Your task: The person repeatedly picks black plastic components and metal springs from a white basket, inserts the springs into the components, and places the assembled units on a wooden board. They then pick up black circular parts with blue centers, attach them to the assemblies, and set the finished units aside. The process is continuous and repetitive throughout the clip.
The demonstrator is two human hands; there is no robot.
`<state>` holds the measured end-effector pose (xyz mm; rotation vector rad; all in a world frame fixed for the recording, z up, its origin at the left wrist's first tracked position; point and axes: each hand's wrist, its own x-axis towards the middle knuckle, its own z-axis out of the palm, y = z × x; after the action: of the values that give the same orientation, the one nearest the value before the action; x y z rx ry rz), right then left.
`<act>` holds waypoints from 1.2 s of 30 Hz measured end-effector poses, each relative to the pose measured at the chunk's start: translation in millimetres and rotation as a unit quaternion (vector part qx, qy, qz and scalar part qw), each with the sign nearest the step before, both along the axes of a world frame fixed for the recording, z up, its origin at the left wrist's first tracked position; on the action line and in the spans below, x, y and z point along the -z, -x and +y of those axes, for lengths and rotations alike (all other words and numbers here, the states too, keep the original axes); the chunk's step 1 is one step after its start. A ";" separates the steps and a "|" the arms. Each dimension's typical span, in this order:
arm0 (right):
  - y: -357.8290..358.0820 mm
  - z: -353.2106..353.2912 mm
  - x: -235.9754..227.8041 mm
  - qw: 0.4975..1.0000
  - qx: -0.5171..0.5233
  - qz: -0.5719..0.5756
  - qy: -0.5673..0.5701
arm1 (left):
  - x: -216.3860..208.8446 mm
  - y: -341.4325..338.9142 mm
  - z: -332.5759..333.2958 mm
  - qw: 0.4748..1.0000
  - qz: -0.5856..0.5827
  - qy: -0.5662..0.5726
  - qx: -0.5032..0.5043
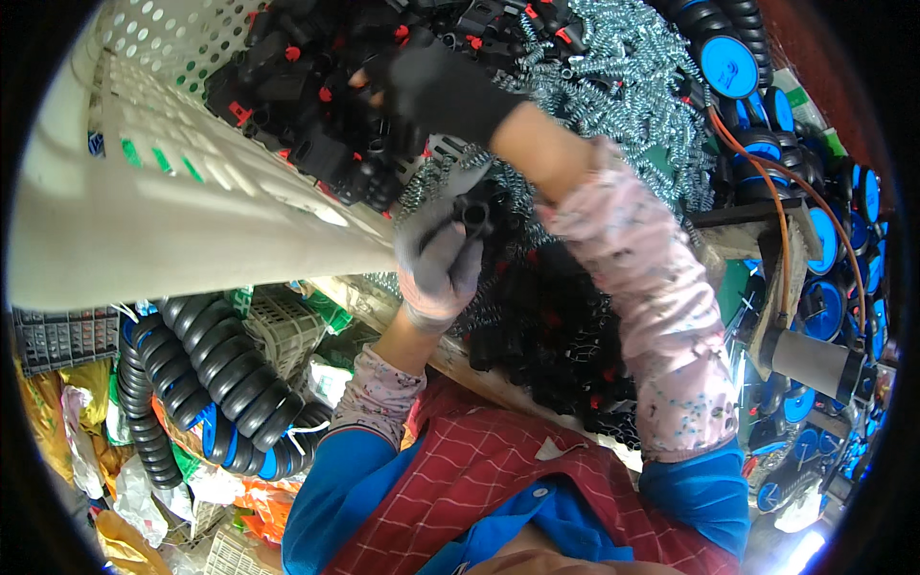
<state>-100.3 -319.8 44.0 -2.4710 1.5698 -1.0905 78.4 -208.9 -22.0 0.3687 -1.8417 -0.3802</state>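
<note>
My left hand [441,264], in a grey-and-white glove, is closed around a black plastic part [475,217] with a round opening facing up. Over the heap of black plastic parts with red pieces [321,144], my right hand [426,86] reaches across in a black glove with bare fingertips. Motion smears its fingers, and whether they hold anything does not show. A large pile of metal coil springs [623,96] lies to the right of that hand. More black parts [556,335] are heaped near my body, partly under my right forearm.
A white perforated plastic crate [192,230] stands tilted at the left beside the heap. Black wheels with blue hubs [728,67] are stacked along the right, near an orange hose [781,192]. Strung black wheels [225,359] and plastic bags [139,498] lie at the lower left.
</note>
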 end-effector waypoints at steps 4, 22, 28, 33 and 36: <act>-46.8 -22.2 20.7 0.927 0.165 0.330 0.064 | 9.8 -0.6 -6.0 0.991 0.070 0.018 0.112; -27.7 259.2 -91.5 0.970 -0.145 -0.092 -0.172 | -63.8 -51.1 63.8 0.499 -0.033 -0.683 0.533; 7.9 221.9 -55.4 0.923 0.024 -0.243 -0.298 | -54.1 -63.7 64.4 0.549 -0.020 -0.608 0.573; 43.7 124.4 22.7 0.985 0.089 0.127 -0.076 | -42.9 -67.5 49.1 0.873 -0.141 -0.337 0.322; 44.6 100.7 53.4 0.962 0.085 0.254 -0.052 | -42.5 -70.9 44.1 0.911 -0.146 -0.298 0.243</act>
<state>-144.9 -219.1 -9.4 -2.7230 1.9290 -0.3711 149.3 -164.8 20.5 0.3869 -2.0748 -1.3099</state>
